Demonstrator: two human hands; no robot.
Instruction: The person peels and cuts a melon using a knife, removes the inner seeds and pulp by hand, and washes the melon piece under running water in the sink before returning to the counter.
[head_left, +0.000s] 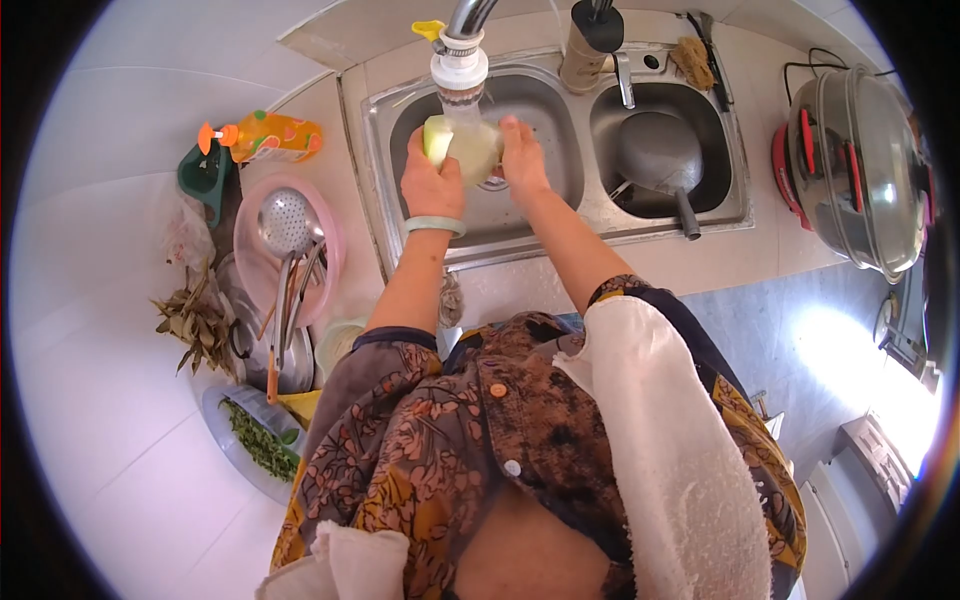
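Note:
Under the tap (460, 72), a pale green vegetable piece (472, 150) is held between my two hands over the left sink basin (545, 195). Water runs onto it, and its outline is blurred, so I cannot tell its exact kind. My left hand (432, 185), with a pale bangle at the wrist, is closed around its left side, thumb in front. A brighter yellow-green part shows beside that thumb. My right hand (522, 160) grips the right edge with bent fingers; some of its fingertips are hidden.
A dark pan (660, 150) lies in the right basin. Left of the sink are a pink basin (243, 222) with a skimmer (285, 222), an orange soap bottle (278, 137) and a container of chopped greens (258, 440). A lidded electric pot (860, 170) stands right.

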